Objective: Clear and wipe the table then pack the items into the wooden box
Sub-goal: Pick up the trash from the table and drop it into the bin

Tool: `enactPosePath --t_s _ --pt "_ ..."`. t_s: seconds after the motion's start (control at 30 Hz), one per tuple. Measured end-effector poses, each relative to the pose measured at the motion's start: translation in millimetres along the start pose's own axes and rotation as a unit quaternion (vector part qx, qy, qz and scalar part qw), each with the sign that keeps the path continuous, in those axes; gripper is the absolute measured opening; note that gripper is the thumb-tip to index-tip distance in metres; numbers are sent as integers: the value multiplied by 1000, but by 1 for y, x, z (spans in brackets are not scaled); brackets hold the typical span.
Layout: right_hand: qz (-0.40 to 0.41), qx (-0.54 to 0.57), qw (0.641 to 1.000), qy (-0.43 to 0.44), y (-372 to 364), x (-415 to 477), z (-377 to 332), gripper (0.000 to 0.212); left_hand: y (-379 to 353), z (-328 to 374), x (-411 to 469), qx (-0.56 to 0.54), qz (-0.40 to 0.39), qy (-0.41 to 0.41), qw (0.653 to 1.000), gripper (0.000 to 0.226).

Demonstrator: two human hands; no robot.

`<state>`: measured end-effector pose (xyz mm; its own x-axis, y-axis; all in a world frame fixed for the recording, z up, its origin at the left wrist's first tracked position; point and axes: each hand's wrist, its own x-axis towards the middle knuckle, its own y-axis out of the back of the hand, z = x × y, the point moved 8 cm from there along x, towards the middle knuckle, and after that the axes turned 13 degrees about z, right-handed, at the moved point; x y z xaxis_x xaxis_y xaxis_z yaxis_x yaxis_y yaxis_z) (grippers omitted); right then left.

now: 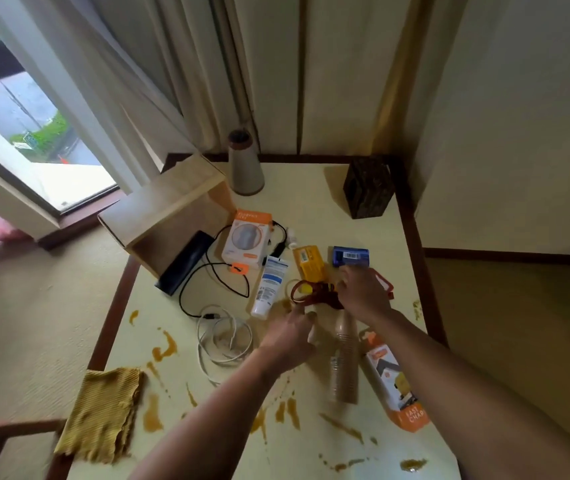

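On the cream table (pixel 311 188), a wooden box (pixel 172 216) lies on its side at the back left, its opening facing me. My right hand (pixel 363 292) curls over a red strap (pixel 306 296) in the middle of the table and grips it. My left hand (pixel 290 337) reaches in beside it, fingers stretched towards the strap and holding nothing I can make out. A stack of paper cups (pixel 344 362) lies just right of my left hand. A yellow cloth (pixel 103 414) hangs over the near left edge. Brown spills (pixel 164 348) streak the table's front half.
Around the hands lie a white tube (pixel 269 285), a yellow box (pixel 307 265), a blue box (pixel 351 256), an orange-white box (pixel 247 237), a black case (pixel 186 261), a black cable (pixel 207 271), a coiled white cable (pixel 224 337) and an orange charger pack (pixel 397 386). A grey cone (pixel 245 168) and dark box (pixel 368 188) stand behind.
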<state>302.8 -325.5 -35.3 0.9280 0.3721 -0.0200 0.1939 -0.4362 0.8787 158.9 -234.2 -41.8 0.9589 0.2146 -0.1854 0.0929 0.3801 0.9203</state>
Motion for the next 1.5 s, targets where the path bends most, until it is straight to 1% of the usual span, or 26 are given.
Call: enactPosePath --t_s 0.07,0.2,0.37,0.47,0.6,0.67,0.7,0.77,0.87,0.93,0.97,1.0,1.03,1.13,1.27,1.37,1.43,1.5 --pt "4 -3 1000 4 -6 7 0 16 1 -2 4 -19 16 10 1000 40" --pt "11 -19 1000 -23 -15 16 5 17 1 -3 9 -56 18 20 998 36" --pt "5 -15 999 -49 -23 22 9 19 -3 -8 13 -122 27 54 991 46" --pt "3 16 998 -52 -25 22 11 26 8 -10 13 -183 78 55 978 52" --pt "56 63 996 -30 -14 22 4 23 24 -26 15 -244 166 86 952 38" --pt "80 105 991 -36 -4 19 0 22 27 -34 16 -267 186 124 937 31" --pt "90 130 986 -45 1 17 -1 22 28 -39 16 -285 191 152 927 28" --pt "110 180 975 -64 12 11 1 21 30 -45 16 -353 200 196 893 23" --pt "130 251 955 -90 36 -8 3 17 37 -48 13 -480 199 253 816 19" --pt "142 310 932 -125 55 -30 10 15 46 -39 10 -545 199 266 770 15" --pt "149 331 921 -139 64 -41 15 14 52 -32 9 -566 198 263 756 14" --pt "156 347 912 -151 73 -53 21 14 56 -24 8 -579 197 256 748 13" --pt "160 356 906 -165 80 -64 29 13 62 -15 7 -586 197 245 747 13" --pt "178 373 885 -215 100 -104 60 14 72 26 0 -592 175 205 760 17" --pt "208 384 856 -279 128 -165 109 18 64 105 -22 -612 93 157 769 24" --pt "228 409 823 -321 142 -207 153 21 40 157 -39 -555 82 103 821 25" --pt "242 421 807 -337 149 -233 184 24 16 194 -52 -545 48 75 834 21" --pt "248 432 793 -351 152 -263 219 26 -17 234 -69 -544 11 67 836 18"
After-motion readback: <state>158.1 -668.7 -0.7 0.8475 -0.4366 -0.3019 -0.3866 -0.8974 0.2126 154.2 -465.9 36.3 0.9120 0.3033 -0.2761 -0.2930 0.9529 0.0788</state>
